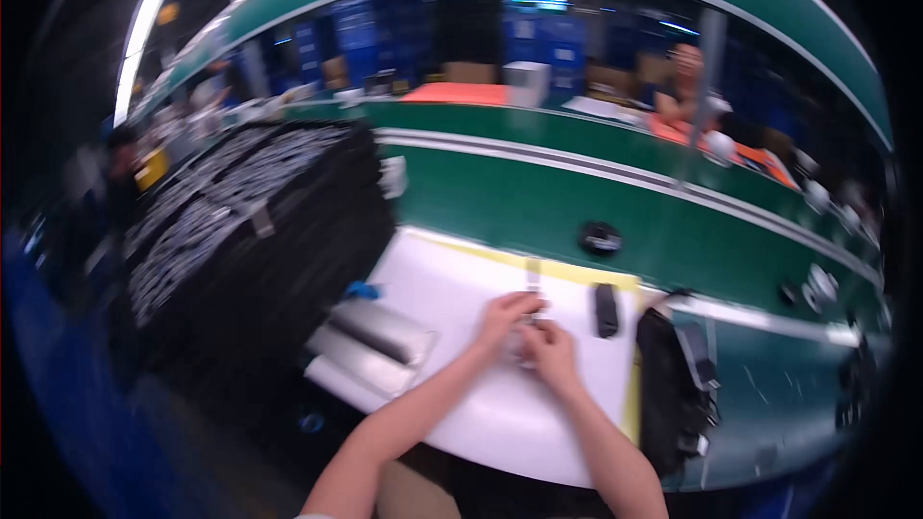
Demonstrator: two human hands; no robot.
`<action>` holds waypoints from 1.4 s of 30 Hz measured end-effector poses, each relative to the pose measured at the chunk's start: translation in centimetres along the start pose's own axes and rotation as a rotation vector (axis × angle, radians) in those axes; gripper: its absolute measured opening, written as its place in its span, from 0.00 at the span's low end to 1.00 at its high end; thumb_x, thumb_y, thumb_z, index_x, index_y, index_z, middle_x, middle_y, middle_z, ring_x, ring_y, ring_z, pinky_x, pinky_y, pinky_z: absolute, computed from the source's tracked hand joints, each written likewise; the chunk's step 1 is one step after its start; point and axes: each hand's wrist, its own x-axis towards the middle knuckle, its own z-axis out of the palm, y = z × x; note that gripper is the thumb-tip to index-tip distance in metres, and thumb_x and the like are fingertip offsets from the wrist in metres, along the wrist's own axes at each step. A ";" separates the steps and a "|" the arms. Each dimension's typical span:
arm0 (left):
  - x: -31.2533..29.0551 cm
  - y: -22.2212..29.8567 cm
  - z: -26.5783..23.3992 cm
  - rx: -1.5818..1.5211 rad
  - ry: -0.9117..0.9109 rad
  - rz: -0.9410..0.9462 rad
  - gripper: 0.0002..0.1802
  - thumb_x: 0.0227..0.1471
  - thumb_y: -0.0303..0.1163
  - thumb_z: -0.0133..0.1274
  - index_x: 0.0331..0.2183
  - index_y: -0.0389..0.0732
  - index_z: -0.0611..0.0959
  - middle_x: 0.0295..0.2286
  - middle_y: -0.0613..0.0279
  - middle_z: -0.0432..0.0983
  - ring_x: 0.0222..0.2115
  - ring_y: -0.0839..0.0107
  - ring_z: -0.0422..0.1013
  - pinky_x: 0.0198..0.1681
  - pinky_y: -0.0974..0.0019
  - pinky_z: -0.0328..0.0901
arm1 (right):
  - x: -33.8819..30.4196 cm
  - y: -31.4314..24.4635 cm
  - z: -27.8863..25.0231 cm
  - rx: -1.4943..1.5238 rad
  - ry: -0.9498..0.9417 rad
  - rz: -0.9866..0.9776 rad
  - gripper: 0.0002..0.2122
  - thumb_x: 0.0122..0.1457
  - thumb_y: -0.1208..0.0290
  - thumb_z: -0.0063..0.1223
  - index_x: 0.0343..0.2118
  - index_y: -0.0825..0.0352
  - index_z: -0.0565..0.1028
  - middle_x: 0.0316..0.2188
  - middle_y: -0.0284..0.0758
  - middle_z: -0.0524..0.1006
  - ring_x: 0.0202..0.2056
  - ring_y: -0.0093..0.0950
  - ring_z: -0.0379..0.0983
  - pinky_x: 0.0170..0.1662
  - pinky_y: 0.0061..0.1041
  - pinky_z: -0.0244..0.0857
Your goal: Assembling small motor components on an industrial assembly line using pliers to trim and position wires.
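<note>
Over the white sheet [461, 317] on the bench, my left hand [507, 317] and my right hand [551, 350] come together, nearly touching. The fingers of both are bent and closed around something small and pale, too blurred to name. Just beyond my left fingertips a narrow grey strip [534, 275] lies near the sheet's far edge. To the right of my hands rests a black oblong object [606, 310]. On the left of the sheet lies a silvery metal piece with a dark slot [409, 334], with a small blue item [361, 289] beside it.
A large black crate [288, 240] packed with pale parts stands at the left. A round black object [600, 238] sits on the green bench [490, 197]. Black pouch-like items [663, 375] lie along the right edge. Across the line another person [685, 86] sits.
</note>
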 end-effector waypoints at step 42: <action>-1.4 1.5 1.0 -0.137 0.026 -0.097 0.12 0.52 0.36 0.48 0.36 0.37 0.73 0.30 0.62 0.72 0.29 0.78 0.69 0.32 0.73 0.66 | 0.0 1.0 1.1 -0.197 0.014 -0.128 0.24 0.51 0.49 0.52 0.35 0.72 0.70 0.22 0.37 0.76 0.24 0.27 0.73 0.30 0.23 0.66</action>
